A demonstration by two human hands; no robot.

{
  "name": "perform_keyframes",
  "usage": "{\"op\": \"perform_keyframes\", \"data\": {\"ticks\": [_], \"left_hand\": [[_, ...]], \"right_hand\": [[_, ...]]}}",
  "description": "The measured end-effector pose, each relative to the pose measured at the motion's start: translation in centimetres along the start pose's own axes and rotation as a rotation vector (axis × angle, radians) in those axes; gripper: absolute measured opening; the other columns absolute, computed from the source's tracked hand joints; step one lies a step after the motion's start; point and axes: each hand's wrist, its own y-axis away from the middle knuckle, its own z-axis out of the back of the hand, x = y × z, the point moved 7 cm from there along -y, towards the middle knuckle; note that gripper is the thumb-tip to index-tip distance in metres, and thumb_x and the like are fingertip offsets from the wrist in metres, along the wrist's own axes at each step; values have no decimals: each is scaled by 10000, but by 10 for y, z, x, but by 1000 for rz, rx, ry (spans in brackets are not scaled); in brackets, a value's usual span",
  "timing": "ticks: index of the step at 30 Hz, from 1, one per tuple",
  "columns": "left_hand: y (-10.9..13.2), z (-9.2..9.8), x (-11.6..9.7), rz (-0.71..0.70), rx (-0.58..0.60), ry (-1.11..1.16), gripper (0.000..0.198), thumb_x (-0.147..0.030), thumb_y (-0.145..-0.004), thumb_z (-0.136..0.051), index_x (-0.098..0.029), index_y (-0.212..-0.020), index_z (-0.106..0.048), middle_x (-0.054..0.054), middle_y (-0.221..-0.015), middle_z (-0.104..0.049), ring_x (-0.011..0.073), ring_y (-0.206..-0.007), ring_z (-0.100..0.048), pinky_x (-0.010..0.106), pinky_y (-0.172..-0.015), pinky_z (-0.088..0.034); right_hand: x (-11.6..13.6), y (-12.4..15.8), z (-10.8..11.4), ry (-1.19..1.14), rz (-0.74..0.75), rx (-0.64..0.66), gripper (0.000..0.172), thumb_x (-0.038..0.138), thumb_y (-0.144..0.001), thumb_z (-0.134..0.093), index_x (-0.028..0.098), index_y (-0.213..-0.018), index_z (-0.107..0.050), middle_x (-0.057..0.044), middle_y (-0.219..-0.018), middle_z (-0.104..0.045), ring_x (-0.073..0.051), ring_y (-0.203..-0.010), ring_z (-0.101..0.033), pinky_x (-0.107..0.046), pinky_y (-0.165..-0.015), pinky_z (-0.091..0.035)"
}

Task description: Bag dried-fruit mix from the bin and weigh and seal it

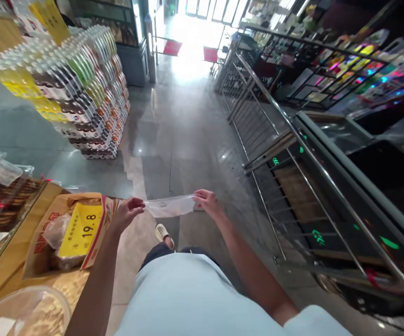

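Stretched between my two hands in front of my body is a thin, translucent white plastic bag [170, 206]. My left hand [130, 212] pinches its left end between thumb and fingers. The right end is gripped by my right hand [206, 201] in the same way. The bag hangs flat and wide above the floor, over one light clog [163, 234] on my foot. Beside my left forearm stands a brown paper bag [48, 233] with packaged food in it and a yellow price sign [82, 229] reading 19.8.
Stacked drink bottles [86, 88] stand at the upper left. A metal railing [275, 105] runs along the right, beside a moving walkway with green arrows [317, 237]. A clear round container [37, 310] of pale flaky food sits at lower left. Tiled floor [188, 130] leads to bright doors.
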Motion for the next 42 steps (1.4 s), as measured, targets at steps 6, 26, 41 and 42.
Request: {"op": "perform_keyframes", "data": {"ticks": [6, 26, 41, 42], "left_hand": [[-134, 59, -37, -110, -183, -305, 348, -534, -881, -680, -191, -932, -716, 35, -815, -727, 187, -729, -689, 287, -689, -565], [-368, 394, -122, 4, -1110, -273, 314, -493, -904, -654, -200, -985, -734, 50, -927, -754, 192, -805, -671, 316, -798, -543], [-415, 736, -126, 112, -1467, -275, 230, -414, -911, -641, -207, -975, -720, 52, -901, -739, 201, -788, -657, 303, -737, -491], [-417, 761, -123, 141, -1491, -262, 236, -421, -909, -641, -208, -977, -718, 53, -890, -739, 203, -773, -659, 303, -721, -491]], "right_hand": [[66, -161, -43, 96, 28, -12, 358, 490, -834, -673, 159, -900, -792, -37, -674, -709, -178, -623, -662, -262, -550, -540], [287, -643, -462, 178, 514, 667, 302, 412, -926, -603, 167, -893, -776, -43, -806, -672, -144, -583, -615, -252, -545, -527], [409, -743, -872, 184, 463, 834, 294, 483, -913, -598, 200, -943, -672, -3, -635, -662, -192, -520, -648, -301, -536, -573], [413, -749, -902, 167, 469, 849, 292, 488, -919, -595, 203, -932, -659, -13, -660, -682, -195, -533, -663, -307, -556, -583]]}}
